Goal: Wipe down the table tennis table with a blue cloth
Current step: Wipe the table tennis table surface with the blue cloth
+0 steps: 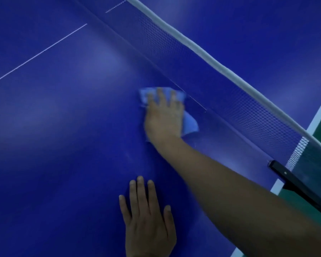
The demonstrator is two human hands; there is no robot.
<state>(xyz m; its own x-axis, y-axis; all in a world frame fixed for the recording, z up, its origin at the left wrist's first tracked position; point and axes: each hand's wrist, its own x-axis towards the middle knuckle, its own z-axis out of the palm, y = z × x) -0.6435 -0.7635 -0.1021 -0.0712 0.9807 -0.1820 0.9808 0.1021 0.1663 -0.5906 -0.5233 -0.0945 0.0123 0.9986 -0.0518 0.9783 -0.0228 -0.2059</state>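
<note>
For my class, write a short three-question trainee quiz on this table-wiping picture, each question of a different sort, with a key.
1. True or false: the right hand presses the blue cloth flat with spread fingers.
2. Where does the left hand rest? A) on the net B) flat on the table C) on the black net clamp
3. Fill in: the cloth lies on the table close to the ____.

Key: 1 true; 2 B; 3 net.
</note>
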